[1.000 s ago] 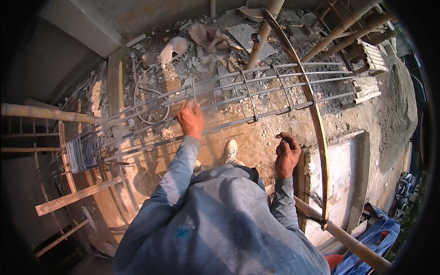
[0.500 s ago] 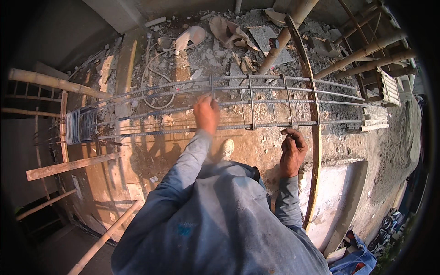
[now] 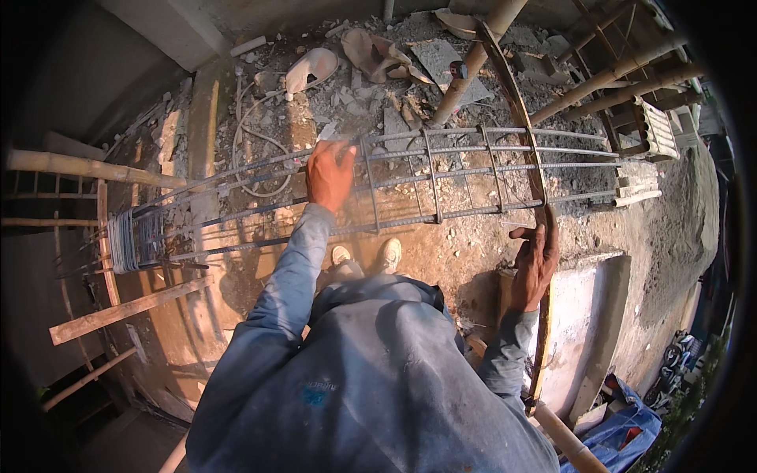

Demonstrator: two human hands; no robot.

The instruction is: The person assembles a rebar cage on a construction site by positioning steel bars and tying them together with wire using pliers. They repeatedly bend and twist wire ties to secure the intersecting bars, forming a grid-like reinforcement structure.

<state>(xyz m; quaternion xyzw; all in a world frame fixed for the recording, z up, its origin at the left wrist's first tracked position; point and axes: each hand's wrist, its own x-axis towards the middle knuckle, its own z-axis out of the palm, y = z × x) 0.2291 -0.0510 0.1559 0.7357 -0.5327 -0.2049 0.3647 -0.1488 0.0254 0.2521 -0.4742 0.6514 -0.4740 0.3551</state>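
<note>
Left hand (image 3: pixel 330 175): over the upper bars (image 3: pixel 471 211), just left of the nearest ring (image 3: pixel 370 185), apart from it. Its fingers are bent downward; whether they grip a bar or only rest there, cannot tell.

Right hand (image 3: pixel 535 264): just below the lowest bar, at the wood strip (image 3: pixel 536 173). Fingers part open, thumb side apart; nothing seen in them. Contact with the strip cannot be told.

Handling, judged: a ring shifts best when guided at its upper and lower sides together; pushed at one corner, it would likely skew and bind on the ribs. Square to all four bars is the attitude to check by eye. Fingers do best clear of the gap between ring and bar, where a pinch is likely. A light touch should keep the bars from rolling.

Appearance: bars long, grey, ribbed, running side to side before the person, crossing the strip at right. Three thin dark rings stand spaced out around the bars between left hand and strip. At the far left, a tight bundle (image 3: pixel 123 243) of paler rings encircles the bars.
</note>
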